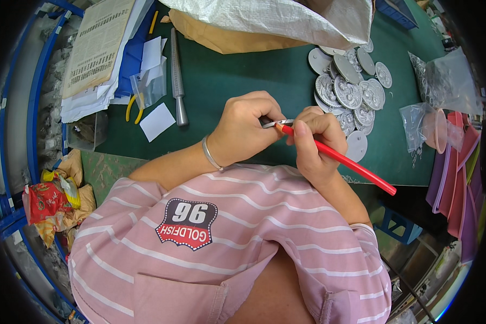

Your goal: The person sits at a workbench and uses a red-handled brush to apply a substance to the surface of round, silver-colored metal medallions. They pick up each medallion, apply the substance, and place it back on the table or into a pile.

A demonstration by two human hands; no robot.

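A red pencil-like tool (356, 165) is held at a small metal piece (268, 125) above the desk (216, 78).
The slim, glossy shaft is pinched in the closed right grip (321, 139), slanting rightward toward the body; just left of those fingertips, the piece is clasped by the left grip (245, 128). Round, embossed grey medallions (347, 93) are heaped rightward.

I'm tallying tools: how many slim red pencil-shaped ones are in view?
1: the red pencil-shaped tool, held in the right hand, its tip near the left hand. Others could be hidden by the white sack.
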